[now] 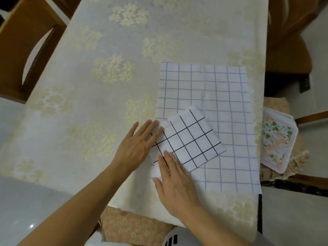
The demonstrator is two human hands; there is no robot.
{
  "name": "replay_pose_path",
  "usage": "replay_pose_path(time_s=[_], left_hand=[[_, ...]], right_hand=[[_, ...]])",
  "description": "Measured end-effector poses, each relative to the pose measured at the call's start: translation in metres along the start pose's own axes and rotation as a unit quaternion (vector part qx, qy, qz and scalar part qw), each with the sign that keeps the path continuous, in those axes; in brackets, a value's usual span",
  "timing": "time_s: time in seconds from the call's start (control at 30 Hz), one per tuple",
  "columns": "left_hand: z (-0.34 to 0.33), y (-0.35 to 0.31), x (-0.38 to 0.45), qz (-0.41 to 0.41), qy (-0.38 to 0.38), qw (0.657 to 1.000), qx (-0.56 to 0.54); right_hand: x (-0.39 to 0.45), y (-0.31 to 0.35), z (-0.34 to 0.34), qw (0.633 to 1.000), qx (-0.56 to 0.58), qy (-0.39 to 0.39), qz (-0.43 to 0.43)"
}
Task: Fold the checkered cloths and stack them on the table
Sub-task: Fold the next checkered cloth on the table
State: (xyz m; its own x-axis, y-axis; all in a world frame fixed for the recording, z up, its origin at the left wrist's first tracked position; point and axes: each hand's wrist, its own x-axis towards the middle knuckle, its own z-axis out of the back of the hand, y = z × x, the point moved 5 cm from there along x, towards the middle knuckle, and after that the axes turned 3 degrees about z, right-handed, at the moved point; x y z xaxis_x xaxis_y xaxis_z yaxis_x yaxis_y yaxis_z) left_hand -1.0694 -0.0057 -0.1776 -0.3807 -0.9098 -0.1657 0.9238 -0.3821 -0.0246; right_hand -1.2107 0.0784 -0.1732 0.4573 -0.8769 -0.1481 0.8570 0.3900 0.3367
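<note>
Across pretty much the whole view, a long surface (124,86) is seen, covered with a cream tablecloth (110,71) patterned with pale yellow flower clusters. Toward the near right corner of the surface, a big white cloth with a thin blue-grey grid (229,107) is laid out flat, its right side running close along the right edge. On top of its near left part, a smaller folded cloth with a bold black grid (190,141) is set at an angle, its left part sticking out past the big cloth onto the tablecloth. So both checkered cloths are found at that near right corner, one on the other.

The left hand (140,144) is laid flat on the far left corner of the folded cloth, fingers straight and close together. The right hand (174,181) is pressed flat on its near left edge, fingers also straight and kept together, nothing pinched.

Off the right edge, a floral cushion (276,139) is seen on a seat. Wooden chairs (26,50) are parked along the left edge.
</note>
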Motion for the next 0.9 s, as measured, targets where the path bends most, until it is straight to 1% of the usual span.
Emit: replay_pose_path(time_s=[0.1, 0.17, 0.23, 0.27, 0.4, 0.53, 0.8, 0.9], left_hand=[[0.011, -0.005, -0.003, 0.140, -0.047, 0.986, -0.072], [0.013, -0.024, -0.005, 0.189, -0.063, 0.973, -0.120], [0.007, -0.048, -0.003, 0.203, -0.063, 0.967, -0.141], [0.003, -0.058, 0.000, 0.211, -0.059, 0.965, -0.144], [-0.019, -0.073, 0.015, 0.260, -0.049, 0.956, -0.124], [-0.036, -0.074, 0.023, 0.295, -0.033, 0.948, -0.110], [-0.041, -0.074, 0.021, 0.296, -0.028, 0.950, -0.091], [-0.036, -0.077, 0.017, 0.314, -0.021, 0.945, -0.088]], right_hand=[[0.013, -0.030, 0.017, 0.999, 0.039, -0.020, 0.031], [0.031, -0.062, 0.032, 0.997, 0.041, -0.049, 0.040], [0.052, -0.092, 0.045, 0.996, 0.013, -0.070, 0.056], [0.063, -0.103, 0.049, 0.995, -0.008, -0.066, 0.069], [0.103, -0.128, 0.043, 0.989, -0.091, 0.024, 0.111], [0.119, -0.139, 0.026, 0.980, -0.120, 0.072, 0.141], [0.119, -0.149, 0.024, 0.978, -0.122, 0.060, 0.156], [0.114, -0.148, 0.030, 0.980, -0.113, 0.060, 0.155]])
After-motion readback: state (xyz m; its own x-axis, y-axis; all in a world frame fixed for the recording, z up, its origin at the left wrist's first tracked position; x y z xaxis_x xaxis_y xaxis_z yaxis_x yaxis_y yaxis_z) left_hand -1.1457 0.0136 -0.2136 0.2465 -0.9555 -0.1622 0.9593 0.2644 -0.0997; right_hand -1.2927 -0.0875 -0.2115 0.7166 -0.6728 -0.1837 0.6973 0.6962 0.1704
